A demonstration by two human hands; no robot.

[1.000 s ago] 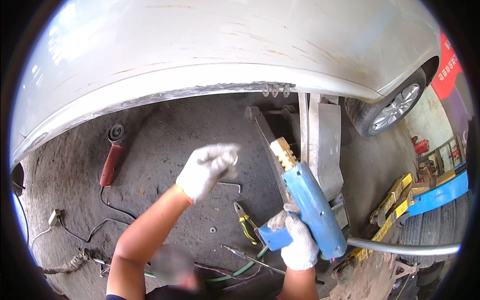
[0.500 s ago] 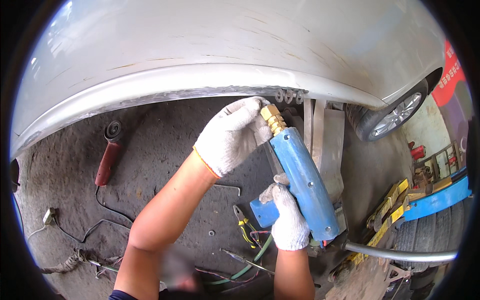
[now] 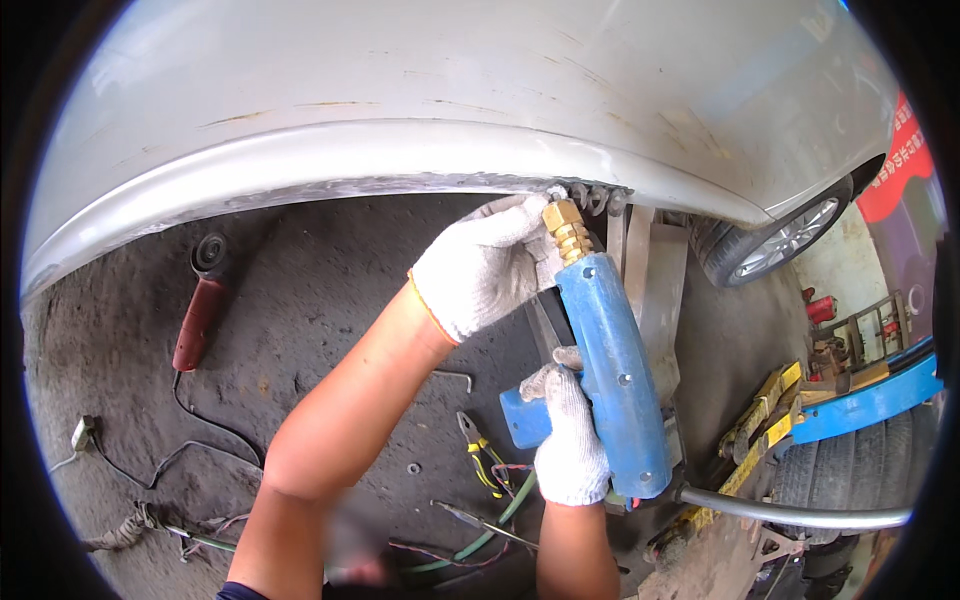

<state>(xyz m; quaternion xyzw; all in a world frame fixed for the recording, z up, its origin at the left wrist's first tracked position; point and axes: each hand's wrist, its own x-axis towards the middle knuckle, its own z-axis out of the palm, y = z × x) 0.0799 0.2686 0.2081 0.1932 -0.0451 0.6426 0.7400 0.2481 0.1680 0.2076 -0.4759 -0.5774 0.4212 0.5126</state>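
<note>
My right hand (image 3: 572,440), in a white knit glove, is closed round the handle of a blue welding gun (image 3: 618,370) with a brass nozzle (image 3: 566,228). The gun points up and away, its tip close under the lower edge of a silver car sill (image 3: 420,160). My left hand (image 3: 485,265), gloved too, has its fingers closed beside the nozzle's tip. A small grey metal bit shows at the fingertips; whether they pinch it is hard to see. Just right of the tip, several washers (image 3: 599,202) stand in a row along the sill's scraped edge.
On the floor at left lies a red angle grinder (image 3: 200,322) with its cord. Pliers (image 3: 480,455), a hex key (image 3: 456,378), a loose washer (image 3: 414,468) and a green hose (image 3: 515,510) lie near my arms. A metal bar (image 3: 790,510), a tyre (image 3: 845,480) and a car wheel (image 3: 785,240) are at right.
Both hands and the gun have shifted a little toward the sill, bringing the brass tip up close to its edge beside the washers. The view has moved slightly.
</note>
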